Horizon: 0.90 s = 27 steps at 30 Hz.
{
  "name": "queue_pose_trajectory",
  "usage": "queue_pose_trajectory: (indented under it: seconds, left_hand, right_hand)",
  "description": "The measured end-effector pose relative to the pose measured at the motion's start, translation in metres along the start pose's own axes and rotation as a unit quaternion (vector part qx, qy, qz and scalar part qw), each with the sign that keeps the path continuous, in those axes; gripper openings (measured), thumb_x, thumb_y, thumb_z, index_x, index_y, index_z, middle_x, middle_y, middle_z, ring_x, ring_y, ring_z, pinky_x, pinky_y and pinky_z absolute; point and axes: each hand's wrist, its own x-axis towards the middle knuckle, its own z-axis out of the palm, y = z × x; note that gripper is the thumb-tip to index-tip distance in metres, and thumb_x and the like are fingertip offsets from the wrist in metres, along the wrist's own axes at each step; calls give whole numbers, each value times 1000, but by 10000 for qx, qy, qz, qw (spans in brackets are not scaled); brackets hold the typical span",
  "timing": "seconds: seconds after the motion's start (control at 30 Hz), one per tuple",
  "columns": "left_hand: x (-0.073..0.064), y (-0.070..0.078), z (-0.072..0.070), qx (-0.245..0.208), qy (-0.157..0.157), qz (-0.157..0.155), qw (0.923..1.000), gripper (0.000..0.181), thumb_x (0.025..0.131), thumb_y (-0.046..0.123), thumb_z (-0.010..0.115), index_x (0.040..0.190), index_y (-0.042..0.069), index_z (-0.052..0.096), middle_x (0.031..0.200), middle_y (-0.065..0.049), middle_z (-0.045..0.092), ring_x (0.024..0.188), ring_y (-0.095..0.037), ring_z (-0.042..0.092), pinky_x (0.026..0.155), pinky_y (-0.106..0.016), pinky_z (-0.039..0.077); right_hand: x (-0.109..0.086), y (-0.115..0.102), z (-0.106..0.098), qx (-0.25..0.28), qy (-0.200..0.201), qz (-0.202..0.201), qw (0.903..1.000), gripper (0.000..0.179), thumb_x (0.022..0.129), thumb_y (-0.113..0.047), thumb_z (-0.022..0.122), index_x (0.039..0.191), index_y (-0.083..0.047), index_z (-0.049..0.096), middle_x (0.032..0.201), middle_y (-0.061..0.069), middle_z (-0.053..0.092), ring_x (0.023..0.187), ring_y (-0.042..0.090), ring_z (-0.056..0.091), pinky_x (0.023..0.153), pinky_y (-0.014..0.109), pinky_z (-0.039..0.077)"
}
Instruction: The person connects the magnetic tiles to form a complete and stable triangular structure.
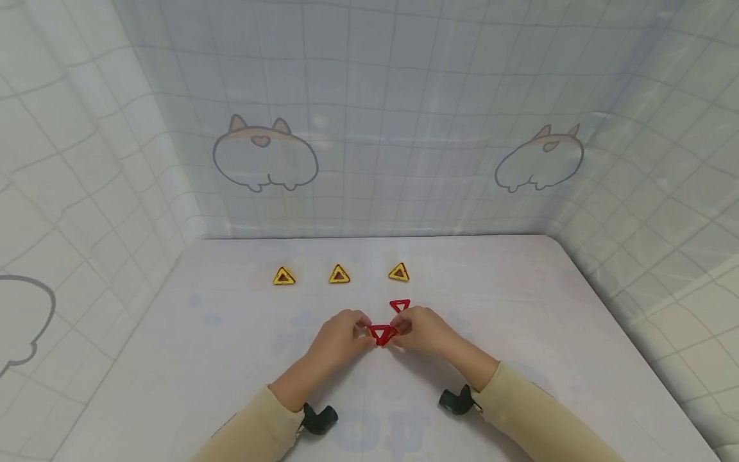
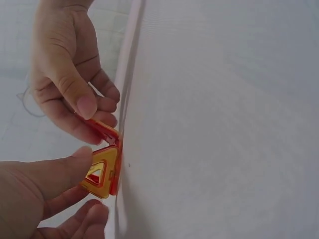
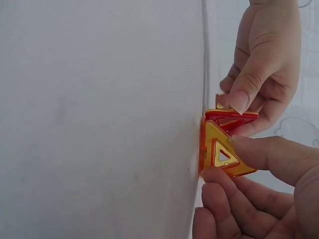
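Observation:
Near the middle of the table, my left hand (image 1: 339,337) and right hand (image 1: 426,330) meet at a small cluster of red and yellow translucent triangular magnetic tiles (image 1: 379,328). My left thumb and fingers pinch a yellow-faced tile (image 2: 104,185) standing on the table. On the other side, my right thumb and fingers hold another yellow-faced tile (image 3: 215,132). These tiles tilt up around a red-edged base, their edges touching. Fingers partly hide the cluster. Just beyond my right fingers lies a separate red triangular tile (image 1: 399,301), partly covered by the hand.
Three yellow triangular tiles, the left one (image 1: 283,282), the middle one (image 1: 339,280) and the right one (image 1: 399,278), lie in a row farther back on the white table (image 1: 231,333). Grid-patterned curtains (image 1: 369,128) enclose the back and sides. Dark wrist mounts (image 1: 319,420) hang below the sleeves.

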Motion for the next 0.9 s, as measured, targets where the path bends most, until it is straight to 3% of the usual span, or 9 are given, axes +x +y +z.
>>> queue_pose_trajectory:
  seconds: [0.13, 0.4, 0.9]
  left_hand:
    - [2, -1, 0, -216, -17, -50, 9998, 26, 85, 24, 82, 105, 14, 69, 94, 2, 64, 87, -17, 58, 79, -36, 53]
    - [5, -3, 1, -454, 12, 65, 9989, 24, 85, 24, 82, 102, 12, 69, 89, 4, 64, 84, -14, 59, 79, -34, 52]
    - [10, -12, 3, -718, -65, 280, 9970, 23, 86, 24, 81, 101, 12, 69, 87, 6, 64, 81, -11, 59, 75, -32, 51]
  right_hand:
    - [1, 1, 1, 46, 118, -233, 9996, 20, 84, -15, 82, 102, -11, 75, 81, -8, 67, 75, 11, 62, 67, 27, 53]
    - [2, 0, 2, 354, 203, -231, 9989, 17, 85, -15, 80, 101, -13, 75, 94, -5, 71, 81, 10, 67, 67, 27, 55]
    - [10, 2, 2, 478, 242, -618, 9967, 16, 84, -14, 82, 98, -12, 76, 89, -6, 72, 80, 7, 67, 68, 24, 54]
